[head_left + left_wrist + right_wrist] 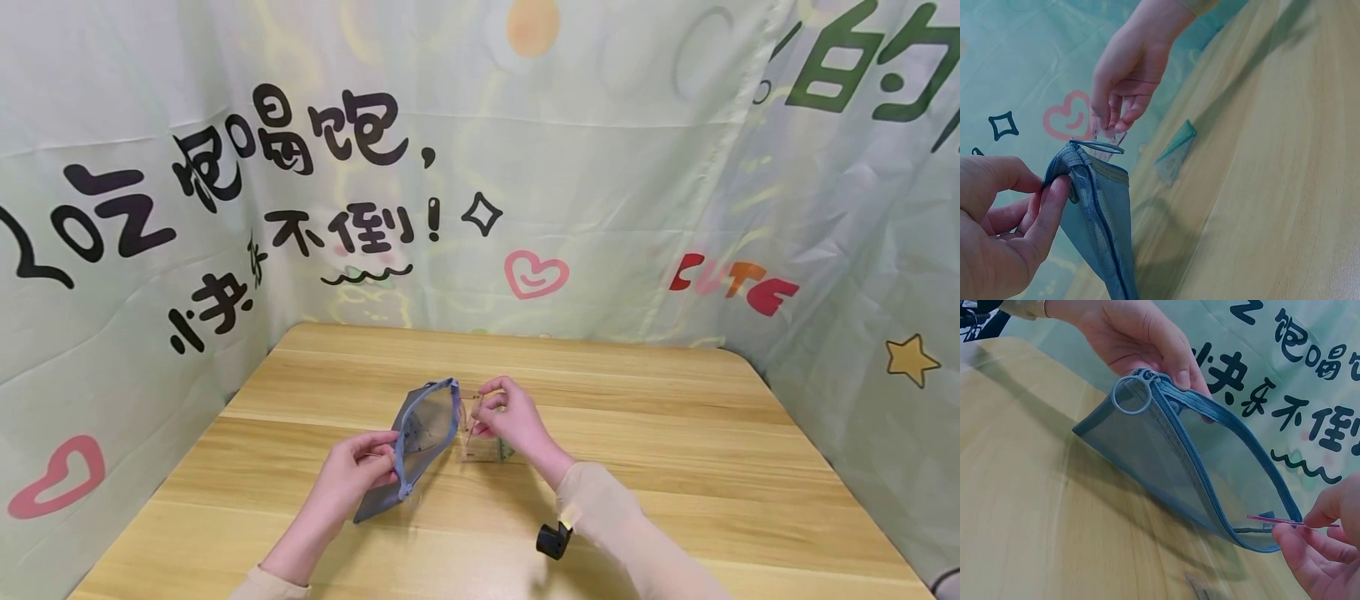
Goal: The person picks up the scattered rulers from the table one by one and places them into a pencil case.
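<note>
My left hand (360,462) pinches the rim of a blue mesh zipper pouch (381,498), whose mouth gapes toward the right. A round ring (1132,395) hangs from its zipper pull. Just beside the far end of the mouth, my right hand (517,421) pinches a thin, clear pinkish plastic piece (1263,519) between thumb and fingers. In the right wrist view, seen edge-on, this piece overlaps the pouch opening. Dark marks show on it in the left wrist view. A clear plastic piece with a green edge (1175,153) lies on the table below the right hand.
The wooden table (675,467) is bounded by printed cloth curtains (600,192) at the back and sides. A small black device (553,540) is worn at the right sleeve's cuff.
</note>
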Action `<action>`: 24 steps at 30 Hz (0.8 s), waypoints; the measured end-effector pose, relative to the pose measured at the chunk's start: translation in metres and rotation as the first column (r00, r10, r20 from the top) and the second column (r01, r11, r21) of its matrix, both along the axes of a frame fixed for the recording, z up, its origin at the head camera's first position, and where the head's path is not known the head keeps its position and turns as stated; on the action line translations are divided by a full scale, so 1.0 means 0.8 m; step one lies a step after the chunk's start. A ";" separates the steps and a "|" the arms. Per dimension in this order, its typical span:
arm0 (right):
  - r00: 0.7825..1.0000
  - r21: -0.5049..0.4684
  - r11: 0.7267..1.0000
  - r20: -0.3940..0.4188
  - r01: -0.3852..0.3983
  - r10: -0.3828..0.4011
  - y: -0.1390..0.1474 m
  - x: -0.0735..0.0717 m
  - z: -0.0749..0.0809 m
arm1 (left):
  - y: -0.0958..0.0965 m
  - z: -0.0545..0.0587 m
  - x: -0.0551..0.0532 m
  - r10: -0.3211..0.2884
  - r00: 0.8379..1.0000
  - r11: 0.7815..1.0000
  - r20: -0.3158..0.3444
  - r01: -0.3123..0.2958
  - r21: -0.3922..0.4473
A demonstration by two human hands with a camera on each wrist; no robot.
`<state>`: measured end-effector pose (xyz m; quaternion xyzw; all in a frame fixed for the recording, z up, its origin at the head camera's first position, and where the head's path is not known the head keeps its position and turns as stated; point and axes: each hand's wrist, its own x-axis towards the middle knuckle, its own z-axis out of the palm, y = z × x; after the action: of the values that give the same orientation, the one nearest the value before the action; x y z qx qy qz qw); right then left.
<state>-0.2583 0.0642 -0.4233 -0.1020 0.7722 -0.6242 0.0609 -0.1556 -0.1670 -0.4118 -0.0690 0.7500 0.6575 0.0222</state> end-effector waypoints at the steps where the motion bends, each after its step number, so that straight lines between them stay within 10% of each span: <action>1: 1.000 -0.003 1.000 0.006 0.000 0.000 -0.001 0.000 0.000 | 0.000 0.000 0.000 0.000 1.000 1.000 -0.001 0.000 0.000; 24: 0.999 -0.034 0.999 0.030 -0.039 0.040 -0.022 -0.004 0.005 | 0.001 0.003 0.002 0.008 1.000 1.000 -0.002 -0.008 -0.012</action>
<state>-0.2613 0.0463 -0.4190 -0.1086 0.7585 -0.6371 0.0836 -0.1542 -0.1663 -0.4097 -0.0717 0.7536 0.6531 0.0184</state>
